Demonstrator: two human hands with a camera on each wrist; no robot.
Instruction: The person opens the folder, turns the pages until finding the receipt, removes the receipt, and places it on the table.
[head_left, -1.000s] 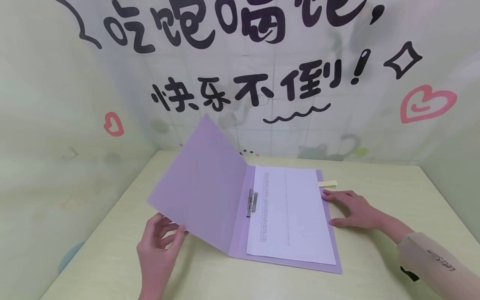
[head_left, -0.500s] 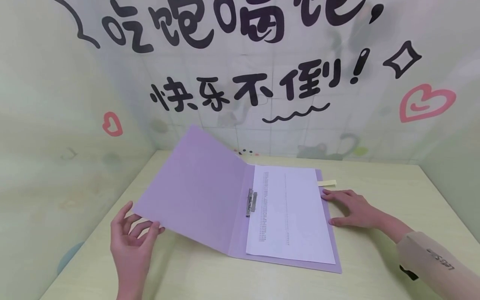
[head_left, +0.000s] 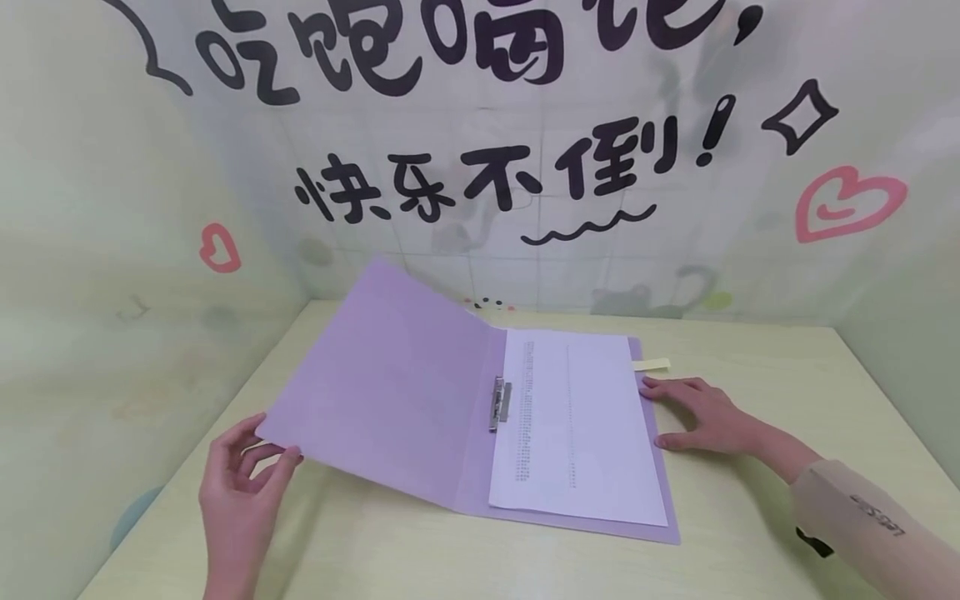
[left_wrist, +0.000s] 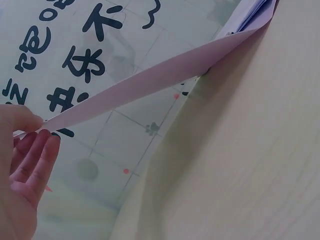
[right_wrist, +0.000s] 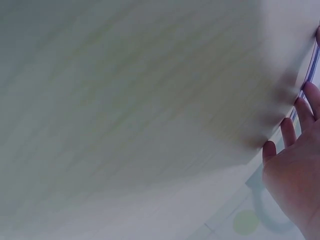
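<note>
A purple file folder (head_left: 390, 383) lies opened on the table, its left cover raised at a slant. My left hand (head_left: 243, 483) pinches the near left corner of that cover; in the left wrist view the thumb and fingers (left_wrist: 35, 165) are on either side of its thin edge. White printed sheets (head_left: 585, 425) lie in the right half, beside a metal clip (head_left: 498, 404) near the spine. A pale yellow tab (head_left: 651, 364) sticks out past the right edge. My right hand (head_left: 697, 417) rests with extended fingers against that edge, just below the tab.
The pale wooden table (head_left: 780, 375) is enclosed by a back wall (head_left: 480, 275) with large black lettering and by side panels (head_left: 915, 333). A blue round shape (head_left: 135, 517) shows at the left table edge.
My left hand has moved left and slightly down, swinging the folder's cover further open and lower. My right hand has stayed in place at the right edge.
</note>
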